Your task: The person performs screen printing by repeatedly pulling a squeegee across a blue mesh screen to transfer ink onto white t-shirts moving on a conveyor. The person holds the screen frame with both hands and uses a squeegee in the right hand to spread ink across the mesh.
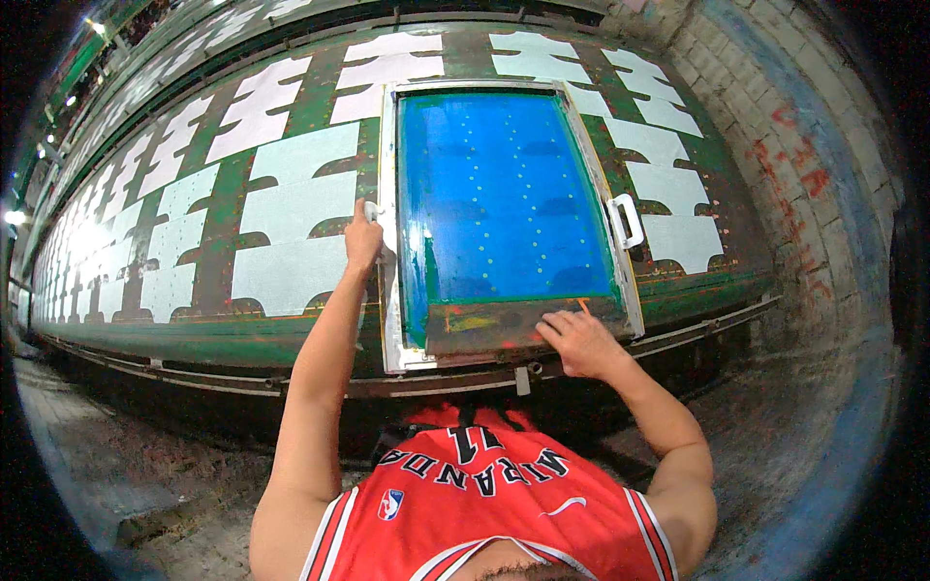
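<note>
Head view: a metal frame [390, 300] at picture centre encloses blue mesh [499, 194], a dark board [484, 327] lying across its lower end. Left hand [363, 242] grasps the left handle [372, 210]; right hand [583, 343] touches the board, grip unclear.

Observed on blue screen [518, 194]: smooth, glossy. On frame [389, 290]: metal-looking, smeared. On white handle [627, 221]: smooth, plastic-looking. On dark strip [480, 325]: matt, stained. On pale panels [300, 232]: matt, cloth-like. On desk [215, 271]: worn, blotched. On wall [775, 126]: rough masonry.
</note>
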Demonstrator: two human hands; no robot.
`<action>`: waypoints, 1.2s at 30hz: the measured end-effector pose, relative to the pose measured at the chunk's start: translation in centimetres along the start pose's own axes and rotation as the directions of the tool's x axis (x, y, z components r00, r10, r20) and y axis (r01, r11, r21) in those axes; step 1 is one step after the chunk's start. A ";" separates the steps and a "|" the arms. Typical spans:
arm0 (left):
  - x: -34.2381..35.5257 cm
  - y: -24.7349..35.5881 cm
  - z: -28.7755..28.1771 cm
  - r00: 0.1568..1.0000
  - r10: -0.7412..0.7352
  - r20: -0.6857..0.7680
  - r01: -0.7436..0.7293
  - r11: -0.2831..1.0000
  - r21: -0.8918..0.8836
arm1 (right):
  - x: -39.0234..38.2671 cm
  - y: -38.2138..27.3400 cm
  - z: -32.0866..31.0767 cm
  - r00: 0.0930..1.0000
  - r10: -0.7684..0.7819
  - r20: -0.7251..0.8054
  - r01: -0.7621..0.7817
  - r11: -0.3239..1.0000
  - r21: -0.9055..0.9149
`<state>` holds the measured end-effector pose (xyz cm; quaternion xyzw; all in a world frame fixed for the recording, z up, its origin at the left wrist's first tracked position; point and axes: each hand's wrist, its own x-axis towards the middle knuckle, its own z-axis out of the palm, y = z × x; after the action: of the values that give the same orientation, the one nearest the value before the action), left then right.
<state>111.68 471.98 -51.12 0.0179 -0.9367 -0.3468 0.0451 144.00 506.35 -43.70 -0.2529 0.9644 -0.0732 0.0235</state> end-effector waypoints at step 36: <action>0.5 -0.3 0.5 0.999 0.051 0.000 -0.051 0.998 0.027 | 7.1 3.3 4.4 0.886 0.171 -0.431 -0.217 0.974 -0.059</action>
<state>111.16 472.05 -51.60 -0.0055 -0.9414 -0.3329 0.0539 136.54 505.12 -48.57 -0.1341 0.9695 -0.0724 -0.1921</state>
